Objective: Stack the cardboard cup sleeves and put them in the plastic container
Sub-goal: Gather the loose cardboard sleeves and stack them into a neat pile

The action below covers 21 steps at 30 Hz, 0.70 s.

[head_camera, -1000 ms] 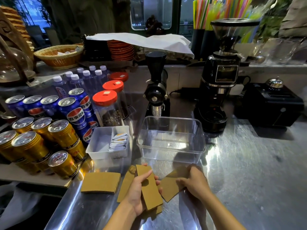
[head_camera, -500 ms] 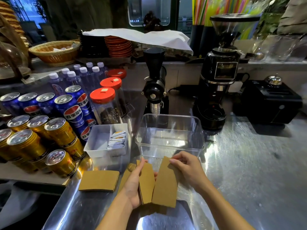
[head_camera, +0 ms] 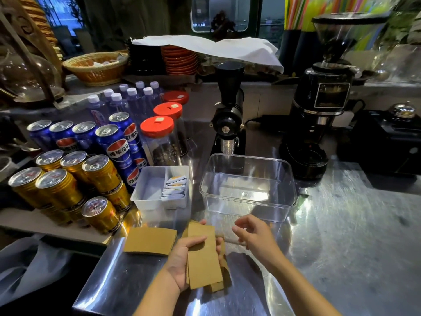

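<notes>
Left hand (head_camera: 182,258) has a small stack of cup sleeves (head_camera: 204,258) gripped, thumb across the top sleeve, fingers curled round the far edge, the stack pointing away from me above the steel counter (head_camera: 341,236). Right hand (head_camera: 255,233) hangs just beside it with nothing in it, fingers loosely spread and slightly curled, not touching the stack. Another sleeve (head_camera: 150,240) lies flat on the counter to the left, apart from both hands. Beyond my fingers sits the clear plastic container (head_camera: 249,208), upright and with no sleeves inside. To its left, nearly touching, a white tray (head_camera: 148,192) holds small packets (head_camera: 174,187) in its right compartment. Gold cans (head_camera: 100,214) and blue cans (head_camera: 116,144) crowd the left side, red-lidded jars (head_camera: 159,137) behind the tray.
</notes>
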Tool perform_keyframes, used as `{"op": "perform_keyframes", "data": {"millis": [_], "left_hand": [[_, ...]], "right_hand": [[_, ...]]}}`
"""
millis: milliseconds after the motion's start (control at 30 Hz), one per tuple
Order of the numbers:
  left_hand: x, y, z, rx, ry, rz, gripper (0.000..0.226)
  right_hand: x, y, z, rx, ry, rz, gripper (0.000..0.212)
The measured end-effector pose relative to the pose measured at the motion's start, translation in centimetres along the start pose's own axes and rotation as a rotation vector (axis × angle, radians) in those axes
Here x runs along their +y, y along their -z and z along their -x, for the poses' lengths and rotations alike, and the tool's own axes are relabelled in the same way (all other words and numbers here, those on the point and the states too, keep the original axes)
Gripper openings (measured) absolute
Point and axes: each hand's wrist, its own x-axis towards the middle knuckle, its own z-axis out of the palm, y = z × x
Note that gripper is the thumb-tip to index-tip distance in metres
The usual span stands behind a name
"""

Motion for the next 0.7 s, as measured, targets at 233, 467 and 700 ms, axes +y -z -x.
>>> {"op": "perform_keyframes", "data": {"millis": [233, 467, 700], "left_hand": [[1.5, 1.1, 0.8, 0.059, -0.115, 0.117, 0.048], [1.4, 1.3, 1.2, 0.053, -0.149, 0.175, 0.046], [1.0, 1.6, 1.3, 0.131, -0.178, 0.220, 0.052]], "right_hand": [[0.5, -1.7, 0.1, -0.273, 0.025, 0.487, 0.062], [0.9, -3.1, -0.1, -0.487, 0.168, 0.918, 0.114], [1.3, -2.3, -0.9, -0.432, 0.041, 0.898, 0.070]]}}
